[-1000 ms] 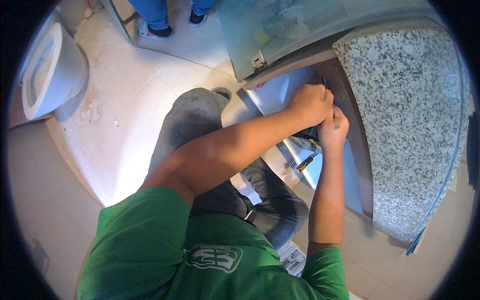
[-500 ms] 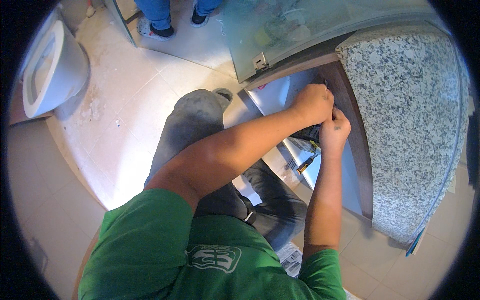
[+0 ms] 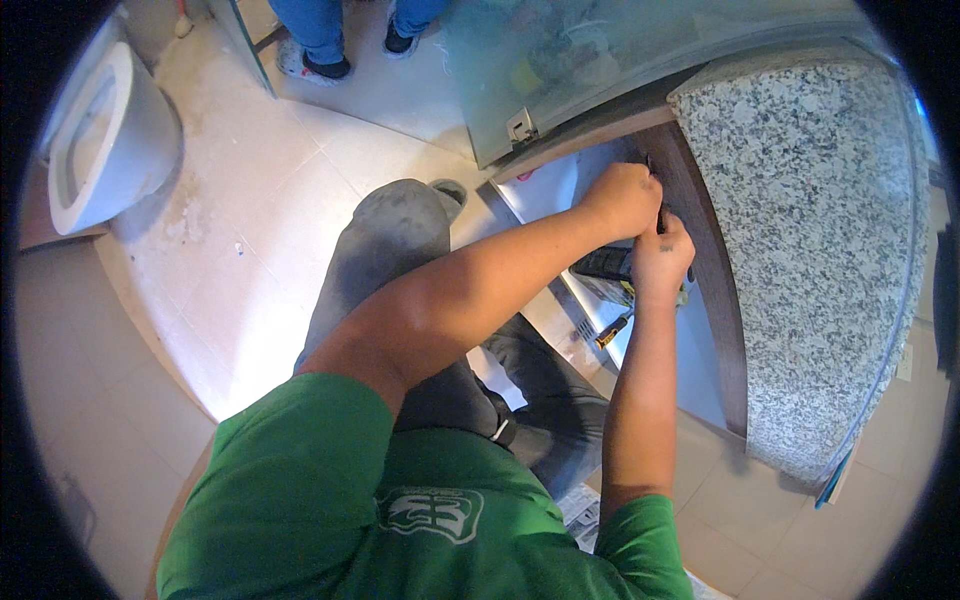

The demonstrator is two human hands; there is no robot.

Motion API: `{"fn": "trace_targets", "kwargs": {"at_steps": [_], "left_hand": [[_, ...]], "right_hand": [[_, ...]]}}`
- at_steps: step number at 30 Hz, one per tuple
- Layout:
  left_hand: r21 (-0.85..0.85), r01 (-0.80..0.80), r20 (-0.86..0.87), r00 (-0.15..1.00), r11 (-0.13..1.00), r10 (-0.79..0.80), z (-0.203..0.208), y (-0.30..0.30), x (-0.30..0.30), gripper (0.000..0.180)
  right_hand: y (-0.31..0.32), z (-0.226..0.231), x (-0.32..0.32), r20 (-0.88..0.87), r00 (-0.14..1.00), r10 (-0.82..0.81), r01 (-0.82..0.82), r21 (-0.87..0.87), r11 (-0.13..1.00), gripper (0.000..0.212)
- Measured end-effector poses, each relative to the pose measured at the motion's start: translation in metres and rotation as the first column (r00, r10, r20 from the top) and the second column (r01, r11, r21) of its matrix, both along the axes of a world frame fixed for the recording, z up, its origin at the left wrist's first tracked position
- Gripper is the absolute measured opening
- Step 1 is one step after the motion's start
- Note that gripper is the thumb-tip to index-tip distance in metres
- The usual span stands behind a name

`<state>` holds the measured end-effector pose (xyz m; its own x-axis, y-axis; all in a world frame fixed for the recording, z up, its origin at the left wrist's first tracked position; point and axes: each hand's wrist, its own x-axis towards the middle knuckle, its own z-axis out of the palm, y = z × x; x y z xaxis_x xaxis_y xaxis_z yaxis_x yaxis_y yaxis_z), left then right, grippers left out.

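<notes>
Both my hands reach into the open cabinet beneath the granite counter, close to its dark wooden edge (image 3: 712, 230). My left hand (image 3: 628, 198), farther away, is closed round a slim dark object (image 3: 661, 221); a thin dark tip pokes out beyond the fingers. Just nearer, my right hand (image 3: 664, 258) pinches the same object from below. Its kind is hidden by the fingers. A black item (image 3: 604, 263) lies partly behind my right wrist, inside the cabinet. Below it rests a screwdriver (image 3: 612, 332) with a yellow and black handle.
The speckled granite counter (image 3: 810, 250) fills the right side. A glass panel (image 3: 590, 70) with a metal hinge (image 3: 521, 125) stands beyond the cabinet. A toilet (image 3: 115, 140) is at far left. Another person's legs (image 3: 310, 30) show behind glass. My bent knee (image 3: 400, 225) is near the cabinet.
My hands have drawn slightly apart, showing more of the slim dark object between them. My right hand has shifted a little nearer, and more of the black item shows.
</notes>
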<state>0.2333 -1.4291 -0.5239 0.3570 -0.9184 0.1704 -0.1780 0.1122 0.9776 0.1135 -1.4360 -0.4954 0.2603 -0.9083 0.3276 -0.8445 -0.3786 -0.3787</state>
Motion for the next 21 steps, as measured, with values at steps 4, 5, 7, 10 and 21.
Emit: {"fn": "trace_targets", "kwargs": {"at_steps": [4,5,7,10,21], "left_hand": [[0.094,-0.015,-0.021,1.0,0.995,0.017,0.005,0.005,-0.003,0.035],[0.093,-0.022,-0.033,0.999,0.995,0.025,0.006,0.006,-0.003,0.035],[0.093,-0.034,-0.057,0.998,0.995,0.039,0.007,0.008,-0.003,0.035],[0.069,-0.005,0.004,1.0,0.998,0.004,0.013,0.013,-0.002,0.041],[0.069,-0.066,-0.013,0.998,0.995,0.067,0.008,0.004,-0.002,0.039]], "right_hand": [[0.006,-0.004,0.0,0.135,0.99,0.031,-0.035,0.032,0.999,0.037],[0.007,-0.003,0.001,0.156,0.987,0.04,-0.047,0.04,0.998,0.036],[0.008,-0.002,0.004,0.197,0.979,0.058,-0.07,0.055,0.996,0.035],[0.002,-0.005,-0.004,0.094,0.993,0.066,-0.068,0.015,0.998,0.035],[0.005,0.009,0.005,0.098,0.99,0.099,-0.104,0.051,0.993,0.034]]}}
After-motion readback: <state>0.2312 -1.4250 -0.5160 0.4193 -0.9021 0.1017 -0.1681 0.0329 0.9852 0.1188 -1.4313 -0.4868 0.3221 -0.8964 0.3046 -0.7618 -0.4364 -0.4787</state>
